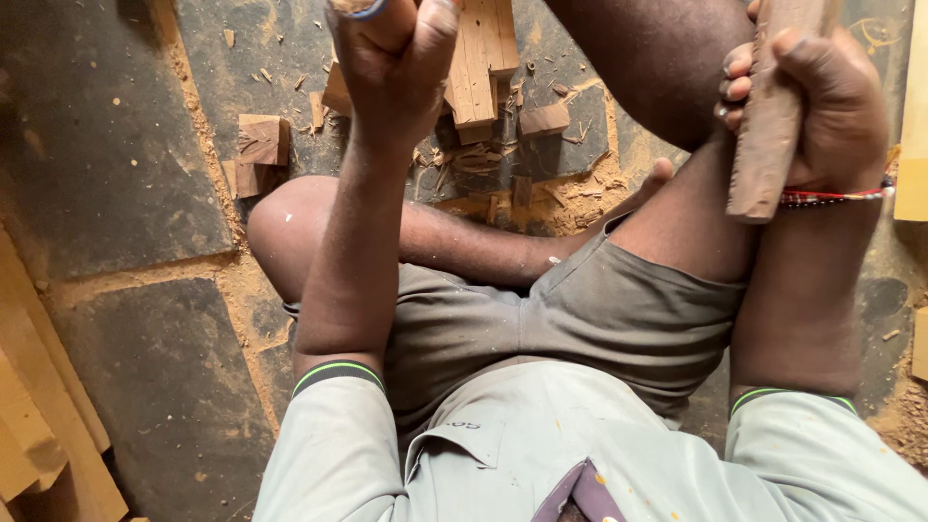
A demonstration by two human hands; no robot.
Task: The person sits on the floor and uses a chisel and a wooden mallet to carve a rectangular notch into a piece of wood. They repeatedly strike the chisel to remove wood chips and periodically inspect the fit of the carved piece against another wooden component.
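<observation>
I sit on the floor with my legs folded. My left hand [391,58] is raised near the top edge, its fingers closed around something that runs out of view; what it is cannot be told. My right hand [822,106] grips a thick brown wooden stick [768,126], held nearly upright, its lower end showing below my fist. A red bead bracelet [831,196] circles that wrist. Beyond my left hand a pale carved wood piece [480,63] lies on the floor between my legs.
Wood blocks [263,145] and chips [543,118] lie scattered on the dark stone floor [106,164] with sawdust in its joints. Pale planks [39,425] lean at the lower left. Another pale board [913,116] stands at the right edge.
</observation>
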